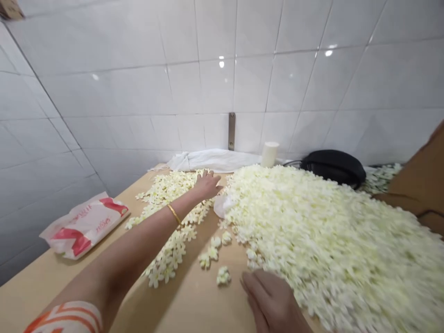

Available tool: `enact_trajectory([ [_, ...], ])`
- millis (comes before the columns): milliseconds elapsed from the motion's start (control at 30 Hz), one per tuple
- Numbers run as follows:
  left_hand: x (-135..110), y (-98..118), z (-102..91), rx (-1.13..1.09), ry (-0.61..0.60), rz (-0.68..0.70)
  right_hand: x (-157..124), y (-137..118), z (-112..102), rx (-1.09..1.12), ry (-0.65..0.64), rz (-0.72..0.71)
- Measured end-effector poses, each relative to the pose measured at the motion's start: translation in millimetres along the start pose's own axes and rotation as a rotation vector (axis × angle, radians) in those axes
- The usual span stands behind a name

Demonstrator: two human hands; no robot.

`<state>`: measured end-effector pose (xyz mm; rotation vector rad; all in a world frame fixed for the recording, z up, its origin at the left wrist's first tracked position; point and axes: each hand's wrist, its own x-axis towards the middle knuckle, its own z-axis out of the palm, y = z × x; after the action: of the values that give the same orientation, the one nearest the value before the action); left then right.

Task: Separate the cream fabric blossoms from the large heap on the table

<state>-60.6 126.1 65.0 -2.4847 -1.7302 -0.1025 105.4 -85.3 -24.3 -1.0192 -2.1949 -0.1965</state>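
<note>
My left hand, a gold bangle on its wrist, stretches forward to the far end of a smaller patch of pale flowers. Its fingers are spread and hold nothing visible. My right hand is low at the front, beside a large heap of white-green flowers. Its fingers are curled together, and I cannot see what is between them, if anything. Several small flower clusters, one of them a tight flower cluster, lie on the table between my hands. A whitish translucent piece rests at the heap's edge.
A pink and white packet lies on the left of the wooden table. Along the tiled wall are a white cloth, a cream thread cone and a black rounded object. A brown cardboard piece stands at right.
</note>
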Motion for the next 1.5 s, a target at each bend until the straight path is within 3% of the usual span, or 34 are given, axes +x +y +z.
enact_trajectory([
  [167, -72.9, 19.1, -15.1, -0.04, 0.06, 0.18, 7.7, 4.2, -3.1, 0.067, 0.111, 0.074],
  [233, -102.1, 22.9, -10.9, -0.114, 0.103, 0.229, 8.1, 6.9, -2.0, 0.07, 0.121, 0.077],
  [333, -136.9, 27.7, 4.0, -0.309, 0.201, 0.185, 7.9, 10.4, 0.0, 0.055, 0.138, 0.06],
  [467, -167.6, 38.6, 24.1, -0.523, 0.295, 0.112, 8.9, 13.1, 1.0, 0.023, 0.172, 0.023],
  [633, -190.8, 51.6, 37.2, -0.657, 0.238, 0.108, 9.9, 14.1, 3.6, 0.009, 0.157, 0.02],
  [800, -190.1, 55.1, 38.6, -0.648, 0.247, 0.144, 11.1, 13.2, 6.0, -0.024, 0.143, 0.012],
  [933, -163.0, 63.9, 20.2, -0.683, 0.355, 0.136, 12.1, 12.0, 6.3, -0.035, 0.145, 0.027],
  [1100, -124.9, 73.7, 2.3, -0.781, 0.399, 0.062, 9.4, 12.2, 8.4, -0.026, 0.141, 0.039],
  [1333, -115.0, 49.6, 29.4, -0.81, 0.416, -0.07, 11.2, 11.9, 7.7, -0.032, 0.089, 0.068],
  [1500, -113.3, 52.3, 31.3, -0.805, 0.458, -0.022, 14.3, 9.4, 5.2, -0.078, 0.092, 0.055],
])
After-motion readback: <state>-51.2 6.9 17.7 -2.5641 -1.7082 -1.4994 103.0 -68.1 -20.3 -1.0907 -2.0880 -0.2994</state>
